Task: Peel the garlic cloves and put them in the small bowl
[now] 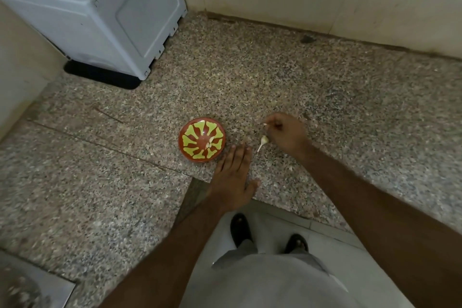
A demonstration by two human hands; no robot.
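My right hand point(287, 132) pinches papery skin; left hand point(233, 177) lies flat, fingers straight, on the speckled granite tabletop point(325, 107); I'd steady the white unpeeled garlic clove point(263, 141) first.

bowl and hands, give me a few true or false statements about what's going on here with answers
1. The small bowl is red with a yellow-green pattern. True.
2. The bowl is empty. False: a few pale garlic pieces lie inside it.
3. The left hand lies flat on the stone counter with straight fingers. True.
4. The right hand is open and holds nothing. False: its fingers pinch a small pale piece.
5. A garlic clove with a stem lies between the two hands on the counter. True.
6. The bowl stands on the white appliance. False: it stands on the counter, in front of the appliance.
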